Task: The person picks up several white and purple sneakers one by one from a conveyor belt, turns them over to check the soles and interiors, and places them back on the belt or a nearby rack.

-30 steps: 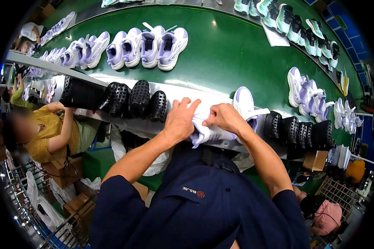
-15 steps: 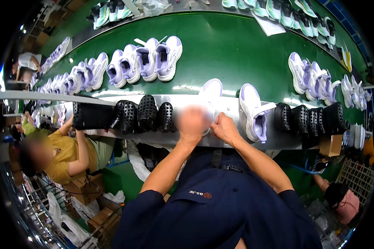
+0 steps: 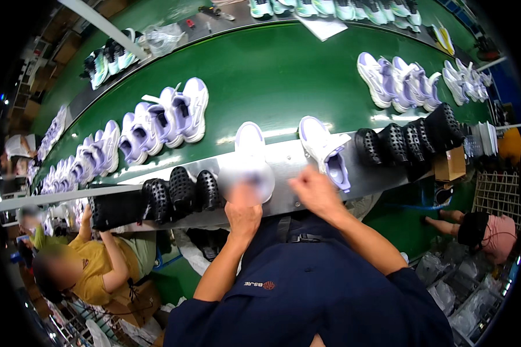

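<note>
A white and lilac sneaker [image 3: 250,139] lies toe away from me on the metal edge of the bench. My left hand [image 3: 243,215] is at its heel end and appears closed on it; a blurred patch covers the fingers and the shoe's opening. To the right, my right hand [image 3: 318,196] is apart from that shoe, its fingers curled together. Whatever they may pinch is too small to make out. Just beyond this hand stands a second white and lilac sneaker [image 3: 315,136], its strap sticking out to the side.
Black perforated shoe forms [image 3: 182,189] line the metal edge [image 3: 286,165] on both sides. More lilac sneakers [image 3: 192,110] stand in rows on the green belt [image 3: 260,69]. Mint-green shoes [image 3: 324,7] line the far ledge. A co-worker in a yellow shirt [image 3: 101,269] sits at left.
My view has turned, shifting the bench within it. My right hand has drawn away from the near sneaker toward the right. My left hand stays at that shoe.
</note>
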A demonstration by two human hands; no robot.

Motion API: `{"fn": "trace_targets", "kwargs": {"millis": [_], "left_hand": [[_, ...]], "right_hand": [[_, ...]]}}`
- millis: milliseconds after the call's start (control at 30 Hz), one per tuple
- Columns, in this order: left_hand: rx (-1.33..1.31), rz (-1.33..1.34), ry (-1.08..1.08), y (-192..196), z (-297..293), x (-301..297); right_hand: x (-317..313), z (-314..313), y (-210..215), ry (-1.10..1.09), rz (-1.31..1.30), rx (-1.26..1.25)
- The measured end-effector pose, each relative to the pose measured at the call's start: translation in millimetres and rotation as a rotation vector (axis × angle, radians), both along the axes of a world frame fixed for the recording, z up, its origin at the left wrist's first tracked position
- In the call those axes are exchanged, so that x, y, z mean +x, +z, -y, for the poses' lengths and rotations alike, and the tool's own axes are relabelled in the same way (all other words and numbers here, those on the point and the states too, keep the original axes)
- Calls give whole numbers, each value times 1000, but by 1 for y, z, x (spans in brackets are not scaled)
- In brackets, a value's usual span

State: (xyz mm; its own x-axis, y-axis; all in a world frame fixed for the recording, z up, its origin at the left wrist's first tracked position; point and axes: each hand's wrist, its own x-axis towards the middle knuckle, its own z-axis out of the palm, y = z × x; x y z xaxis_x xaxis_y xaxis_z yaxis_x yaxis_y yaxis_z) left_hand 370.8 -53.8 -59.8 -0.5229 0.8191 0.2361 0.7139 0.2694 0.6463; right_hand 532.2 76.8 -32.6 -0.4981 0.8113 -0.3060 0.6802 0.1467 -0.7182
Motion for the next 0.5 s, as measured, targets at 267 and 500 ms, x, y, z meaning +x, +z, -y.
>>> {"fn": "trace_targets", "kwargs": {"millis": [267, 500], "left_hand": [[-275, 248, -247, -31, -90, 74], [-220, 212, -130, -35, -101, 69]], "right_hand": [[52, -23, -43, -373, -37, -146], [52, -49, -46, 29, -182, 433]]}}
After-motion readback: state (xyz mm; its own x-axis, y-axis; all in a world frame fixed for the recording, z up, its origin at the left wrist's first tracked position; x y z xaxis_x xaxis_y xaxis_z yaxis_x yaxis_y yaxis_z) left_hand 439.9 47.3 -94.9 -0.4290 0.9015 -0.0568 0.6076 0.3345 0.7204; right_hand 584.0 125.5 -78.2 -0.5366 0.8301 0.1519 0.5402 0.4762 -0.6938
